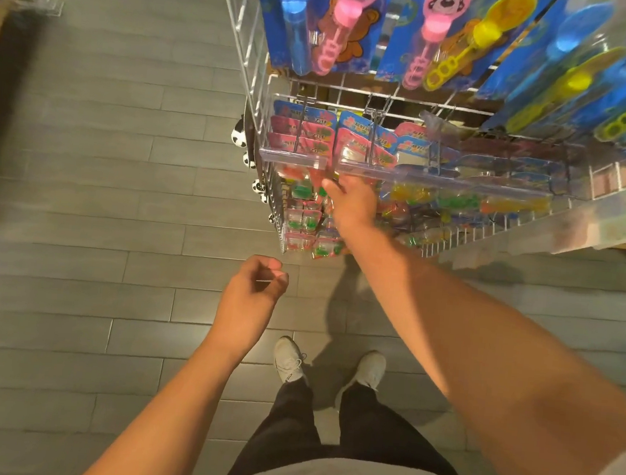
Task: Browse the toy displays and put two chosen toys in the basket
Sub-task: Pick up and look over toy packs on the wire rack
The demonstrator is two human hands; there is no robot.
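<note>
The small carded toys (306, 214) I'm after hang in stacked rows on the lower pegs of the wire rack (272, 127), below a clear plastic price rail (295, 158). My right hand (352, 203) is stretched out against them, just under that rail. I see only its back, and the picture is smeared there, so I cannot tell whether my fingers are spread or already pinching a card. My left hand (253, 292) hangs apart from the rack over the floor (82, 179), fingers loosely curled and holding nothing.

I judge I'm at the browsing and first-pick step. No toy is clearly in either hand, and the basket is not in view. The next move calls for closing finger and thumb on one card's edge and sliding it forward off its peg without dragging its neighbours along. After that I must find the basket.

Above hang long blue cards of bubble wands (345, 24), pink ones topped with a dog's face, with yellow and blue ones beside them. The small cards' headers carry print, perhaps Chinese, but it is too small and blurred to read. I can make out no brand name or price
</note>
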